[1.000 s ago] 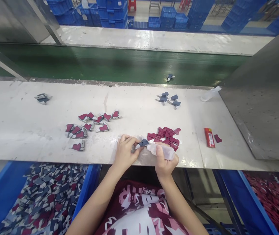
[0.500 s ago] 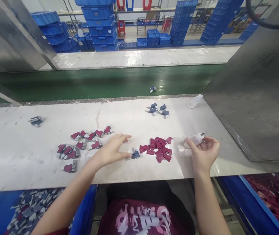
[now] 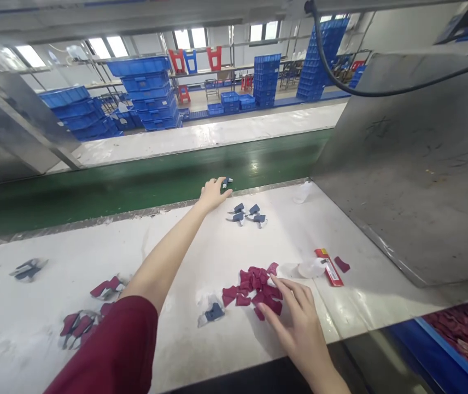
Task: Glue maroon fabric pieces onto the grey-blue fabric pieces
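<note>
Several maroon pieces, partly behind right hand, contact unclear.

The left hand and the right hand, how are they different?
The left hand is far out, beside a blue-and-white piece on the green belt; the right hand is closer in, at the dark red pieces. A sleeve shows on the left hand's arm; none shows on the right hand's. Both hands are bare, thumbs apart from fingers.
</note>
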The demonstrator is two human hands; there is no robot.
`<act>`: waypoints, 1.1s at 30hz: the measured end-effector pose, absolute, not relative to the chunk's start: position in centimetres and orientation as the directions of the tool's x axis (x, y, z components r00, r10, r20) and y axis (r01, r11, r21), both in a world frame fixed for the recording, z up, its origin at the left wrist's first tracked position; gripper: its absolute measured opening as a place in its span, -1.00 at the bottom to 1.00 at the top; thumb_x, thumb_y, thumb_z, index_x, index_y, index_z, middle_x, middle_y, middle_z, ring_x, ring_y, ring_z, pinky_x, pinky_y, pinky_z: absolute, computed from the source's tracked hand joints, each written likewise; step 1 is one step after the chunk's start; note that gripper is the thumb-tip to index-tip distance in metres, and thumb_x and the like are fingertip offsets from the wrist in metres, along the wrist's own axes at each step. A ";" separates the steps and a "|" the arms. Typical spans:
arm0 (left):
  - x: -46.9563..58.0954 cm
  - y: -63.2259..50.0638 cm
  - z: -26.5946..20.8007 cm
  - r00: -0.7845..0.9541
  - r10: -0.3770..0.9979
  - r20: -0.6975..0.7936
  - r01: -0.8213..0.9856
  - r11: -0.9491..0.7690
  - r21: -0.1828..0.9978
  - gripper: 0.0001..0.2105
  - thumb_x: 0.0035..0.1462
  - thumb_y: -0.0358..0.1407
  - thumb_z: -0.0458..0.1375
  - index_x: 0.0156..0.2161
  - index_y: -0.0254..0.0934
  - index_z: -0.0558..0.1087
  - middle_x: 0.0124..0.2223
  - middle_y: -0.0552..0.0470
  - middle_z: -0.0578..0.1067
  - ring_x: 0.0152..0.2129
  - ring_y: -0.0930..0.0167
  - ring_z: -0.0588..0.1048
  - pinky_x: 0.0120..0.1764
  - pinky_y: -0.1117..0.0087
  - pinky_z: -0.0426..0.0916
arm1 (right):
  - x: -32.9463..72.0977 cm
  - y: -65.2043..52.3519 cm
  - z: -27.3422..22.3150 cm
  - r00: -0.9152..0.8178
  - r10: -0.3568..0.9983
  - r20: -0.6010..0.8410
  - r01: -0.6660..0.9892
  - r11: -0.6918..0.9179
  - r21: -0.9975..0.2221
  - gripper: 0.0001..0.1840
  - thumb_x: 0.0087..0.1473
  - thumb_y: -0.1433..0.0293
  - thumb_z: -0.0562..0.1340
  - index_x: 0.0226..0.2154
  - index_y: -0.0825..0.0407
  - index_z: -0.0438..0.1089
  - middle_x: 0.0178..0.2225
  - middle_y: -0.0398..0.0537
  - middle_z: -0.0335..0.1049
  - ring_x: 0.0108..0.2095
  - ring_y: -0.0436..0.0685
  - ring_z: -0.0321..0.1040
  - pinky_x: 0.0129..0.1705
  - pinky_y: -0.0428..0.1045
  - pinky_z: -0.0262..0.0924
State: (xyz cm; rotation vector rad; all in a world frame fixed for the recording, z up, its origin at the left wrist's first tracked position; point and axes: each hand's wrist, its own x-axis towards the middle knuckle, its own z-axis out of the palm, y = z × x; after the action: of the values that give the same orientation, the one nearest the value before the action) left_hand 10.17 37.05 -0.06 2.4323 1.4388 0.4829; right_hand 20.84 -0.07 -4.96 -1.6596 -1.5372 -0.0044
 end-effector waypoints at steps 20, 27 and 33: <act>3.8 25.2 1.6 0.503 0.842 0.197 0.548 -0.486 0.681 -0.66 0.30 -0.19 0.03 0.12 -0.27 0.31 -0.03 -0.12 0.58 -0.08 0.30 0.52 -0.04 0.28 0.37 | 20.5 1.7 -3.4 0.597 0.801 0.048 0.109 -0.022 -0.994 -0.68 0.15 0.12 0.28 -0.16 0.00 0.45 -0.27 -0.06 0.45 -0.26 0.10 0.39 -0.25 0.00 0.33; -4.0 8.0 -0.2 0.434 0.896 0.095 0.705 -0.403 0.584 -0.57 0.02 -0.03 0.35 -0.07 -0.23 0.47 -0.08 -0.11 0.54 -0.10 0.16 0.48 -0.03 0.12 0.37 | 18.9 2.0 -2.9 0.447 0.875 -0.187 -0.244 -0.082 -0.966 -0.54 0.07 0.05 0.33 -0.08 -0.01 0.44 -0.31 -0.06 0.48 -0.34 0.06 0.41 -0.30 -0.03 0.32; -3.7 4.5 -4.4 0.290 0.929 0.231 0.648 -0.368 0.666 -0.88 0.18 -0.35 0.25 -0.15 -0.19 0.52 -0.05 -0.07 0.54 -0.04 0.21 0.46 0.05 0.08 0.34 | 17.1 1.8 -1.9 0.327 0.891 -0.315 -0.408 -0.167 -0.897 -0.55 -0.12 0.10 0.47 -0.28 0.01 0.40 -0.36 -0.08 0.49 -0.29 0.13 0.51 -0.32 -0.05 0.34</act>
State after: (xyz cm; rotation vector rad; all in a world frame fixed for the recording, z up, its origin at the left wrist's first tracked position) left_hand -3.70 4.53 -4.44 2.1160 1.4093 0.8348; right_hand 17.06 1.82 -1.86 -1.2588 -0.5126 1.2399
